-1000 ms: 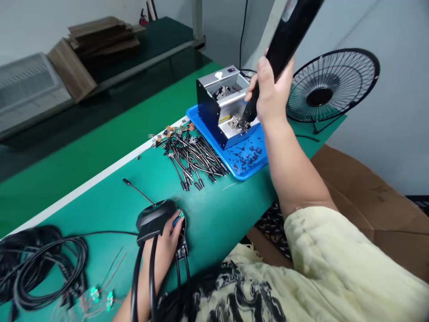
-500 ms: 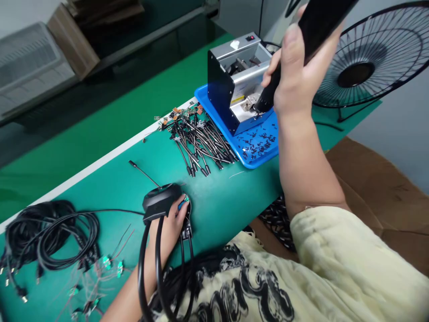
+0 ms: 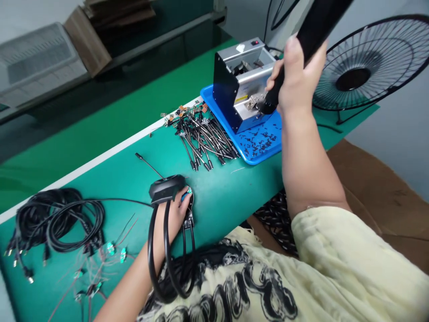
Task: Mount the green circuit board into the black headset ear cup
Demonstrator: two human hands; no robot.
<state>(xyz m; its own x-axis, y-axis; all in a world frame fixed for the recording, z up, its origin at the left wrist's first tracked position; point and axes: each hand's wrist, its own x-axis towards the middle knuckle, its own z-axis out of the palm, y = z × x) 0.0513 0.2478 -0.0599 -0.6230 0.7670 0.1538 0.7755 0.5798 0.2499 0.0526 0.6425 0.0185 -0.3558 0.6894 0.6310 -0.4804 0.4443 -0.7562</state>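
Observation:
My right hand (image 3: 296, 76) is wrapped around a black electric screwdriver (image 3: 321, 22), which slants down to the left. Its tip is at the front outlet of a metal screw feeder (image 3: 250, 71); whether a screw is on the bit cannot be seen. On the green table, my left hand (image 3: 176, 210) grips an open black plastic housing (image 3: 189, 214) with a bit of green board and a blue part near the thumb. A black cover piece (image 3: 167, 188) lies over the back of that hand, and its black cables (image 3: 154, 255) loop over the wrist.
Beneath the feeder, a blue tray (image 3: 250, 158) holds scattered small black screws. Left of it lie many short black cables with plugs (image 3: 204, 138). Coiled black cables (image 3: 63, 219) and green connectors with thin wires (image 3: 110, 248) lie at left. A black fan (image 3: 355, 78) stands at right.
The whole view has shifted slightly. The screwdriver tip stays at the feeder outlet, and my left hand keeps its grip on the housing.

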